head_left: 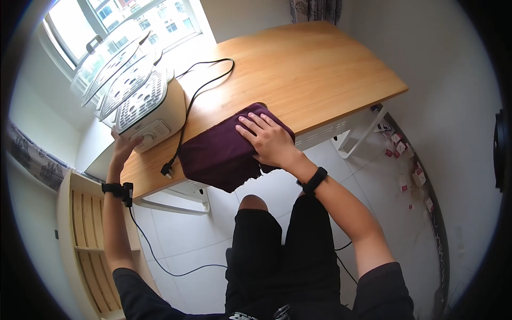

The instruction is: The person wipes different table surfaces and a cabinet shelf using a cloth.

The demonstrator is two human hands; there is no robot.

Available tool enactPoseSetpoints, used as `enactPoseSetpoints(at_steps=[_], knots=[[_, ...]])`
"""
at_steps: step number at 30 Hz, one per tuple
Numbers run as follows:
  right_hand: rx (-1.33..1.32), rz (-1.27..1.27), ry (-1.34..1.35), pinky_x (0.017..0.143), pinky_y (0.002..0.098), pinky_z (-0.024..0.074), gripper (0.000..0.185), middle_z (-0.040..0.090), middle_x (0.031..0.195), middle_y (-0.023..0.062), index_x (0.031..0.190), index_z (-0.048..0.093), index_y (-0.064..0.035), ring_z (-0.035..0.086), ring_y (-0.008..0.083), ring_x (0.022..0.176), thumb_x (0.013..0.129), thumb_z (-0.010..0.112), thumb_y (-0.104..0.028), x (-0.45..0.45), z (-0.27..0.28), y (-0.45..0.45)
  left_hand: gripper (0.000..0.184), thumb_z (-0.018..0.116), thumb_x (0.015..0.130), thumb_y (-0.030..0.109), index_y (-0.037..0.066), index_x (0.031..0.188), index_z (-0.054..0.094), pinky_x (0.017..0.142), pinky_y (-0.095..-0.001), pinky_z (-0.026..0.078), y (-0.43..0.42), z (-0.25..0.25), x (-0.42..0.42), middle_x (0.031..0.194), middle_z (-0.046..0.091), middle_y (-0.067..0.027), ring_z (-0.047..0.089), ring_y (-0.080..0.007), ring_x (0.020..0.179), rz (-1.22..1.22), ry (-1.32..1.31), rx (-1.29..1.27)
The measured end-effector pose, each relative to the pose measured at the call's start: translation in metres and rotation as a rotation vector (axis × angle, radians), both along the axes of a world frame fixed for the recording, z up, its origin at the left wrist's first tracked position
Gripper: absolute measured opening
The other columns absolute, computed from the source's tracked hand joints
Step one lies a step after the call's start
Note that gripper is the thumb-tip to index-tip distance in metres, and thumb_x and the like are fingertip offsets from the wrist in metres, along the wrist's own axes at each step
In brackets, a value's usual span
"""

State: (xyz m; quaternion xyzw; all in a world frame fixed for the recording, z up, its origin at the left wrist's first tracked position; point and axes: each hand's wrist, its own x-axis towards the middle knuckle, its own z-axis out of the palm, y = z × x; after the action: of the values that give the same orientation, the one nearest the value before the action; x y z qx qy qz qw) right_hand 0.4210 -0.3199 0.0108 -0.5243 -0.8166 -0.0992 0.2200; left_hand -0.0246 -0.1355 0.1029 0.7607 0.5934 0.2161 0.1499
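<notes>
A dark purple cloth (pixel 218 152) lies over the table's front edge, its lower part hanging down. My right hand (pixel 269 141) rests flat on the cloth with the fingers spread. At the left, my left hand (pixel 126 146) touches the front corner of a white appliance (pixel 173 109), beside its dial; part of the hand is hidden, and whether it grips the appliance is unclear. Clear lids or trays with holes (pixel 128 88) stand tilted on top of the appliance. A black cord (pixel 200 90) runs over the wooden table (pixel 314 64) to a plug (pixel 167 169) near the cloth.
A window (pixel 160 21) is behind the appliance. A wooden slatted shelf (pixel 93 234) stands on the floor at the left. Small red and white packages (pixel 418 176) lie on the floor along the right wall. A thin cable (pixel 170 273) runs from my left wrist.
</notes>
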Motion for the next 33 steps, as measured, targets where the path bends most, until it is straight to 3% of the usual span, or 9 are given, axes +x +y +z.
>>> enactPoseSetpoints(at_steps=[1,8,16,17,21,24,28,33], knots=[[-0.013,-0.011,-0.033,0.115,0.0433,0.0328,0.073,0.046,0.148,0.0103,0.140,0.051,-0.0118,0.043,0.0294,0.137,0.074,0.079,-0.027,-0.003,0.001,-0.001,0.083,0.077,0.082,0.030,-0.004,0.145,0.035,0.118,-0.0352,0.023,0.001,0.000,0.000,0.151,0.015,-0.0250,0.023,-0.0336,0.140,-0.004,-0.009,-0.017],[0.031,-0.014,-0.032,0.114,0.0441,0.0338,0.073,0.047,0.146,0.0120,0.138,0.052,-0.0097,0.044,0.0307,0.135,0.072,0.079,-0.026,-0.019,-0.003,-0.009,0.080,0.076,0.084,0.029,-0.008,0.142,0.035,0.114,-0.0352,0.031,0.006,0.007,0.001,0.149,0.015,-0.0249,0.036,-0.0286,0.132,-0.030,-0.106,-0.084],[0.081,-0.029,-0.038,0.113,0.0448,0.0354,0.070,0.049,0.145,0.0123,0.136,0.055,-0.0086,0.046,0.0319,0.133,0.071,0.079,-0.023,-0.051,-0.007,-0.033,0.080,0.075,0.085,0.029,-0.010,0.141,0.033,0.112,-0.0355,0.034,0.013,0.005,-0.001,0.141,0.031,-0.0313,0.042,-0.0350,0.128,-0.078,0.201,0.136],[0.082,-0.028,-0.030,0.113,0.0448,0.0353,0.071,0.049,0.145,0.0126,0.136,0.055,-0.0083,0.045,0.0321,0.134,0.071,0.079,-0.023,-0.056,-0.007,-0.037,0.077,0.075,0.085,0.032,-0.008,0.140,0.039,0.115,-0.0361,0.029,0.001,0.010,0.006,0.142,0.028,-0.0324,0.035,-0.0382,0.133,-0.086,-0.017,0.028],[0.109,-0.050,-0.076,0.113,0.0450,0.0351,0.072,0.048,0.146,0.0131,0.137,0.054,-0.0081,0.045,0.0323,0.134,0.070,0.078,-0.024,-0.079,-0.012,-0.050,0.077,0.076,0.084,0.033,-0.006,0.141,0.040,0.116,-0.0372,0.027,0.012,-0.004,0.003,0.144,0.028,-0.0328,0.041,-0.0391,0.129,-0.089,0.044,0.190],[0.123,-0.050,-0.078,0.112,0.0451,0.0354,0.071,0.049,0.145,0.0135,0.136,0.055,-0.0079,0.045,0.0326,0.134,0.070,0.078,-0.024,-0.095,-0.017,-0.056,0.097,0.073,0.086,0.041,-0.006,0.151,0.019,0.119,-0.0374,0.021,0.039,-0.004,-0.004,0.151,0.009,-0.0309,0.025,-0.0391,0.140,-0.162,0.144,0.015],[0.162,-0.049,-0.061,0.111,0.0452,0.0369,0.067,0.051,0.144,0.0141,0.133,0.058,-0.0073,0.047,0.0331,0.132,0.070,0.076,-0.021,-0.119,-0.025,-0.067,0.106,0.074,0.083,0.046,-0.001,0.154,0.010,0.120,-0.0380,0.020,0.032,0.001,-0.001,0.155,0.001,-0.0318,0.021,-0.0417,0.142,-0.163,0.106,0.066],[0.201,-0.053,-0.057,0.110,0.0462,0.0391,0.061,0.052,0.142,0.0143,0.131,0.060,-0.0065,0.050,0.0341,0.130,0.071,0.070,-0.015,-0.153,-0.038,-0.070,0.099,0.074,0.084,0.045,0.003,0.154,0.017,0.121,-0.0387,0.021,0.057,-0.011,-0.010,0.155,0.000,-0.0285,0.021,-0.0423,0.142,-0.257,0.090,0.164]])
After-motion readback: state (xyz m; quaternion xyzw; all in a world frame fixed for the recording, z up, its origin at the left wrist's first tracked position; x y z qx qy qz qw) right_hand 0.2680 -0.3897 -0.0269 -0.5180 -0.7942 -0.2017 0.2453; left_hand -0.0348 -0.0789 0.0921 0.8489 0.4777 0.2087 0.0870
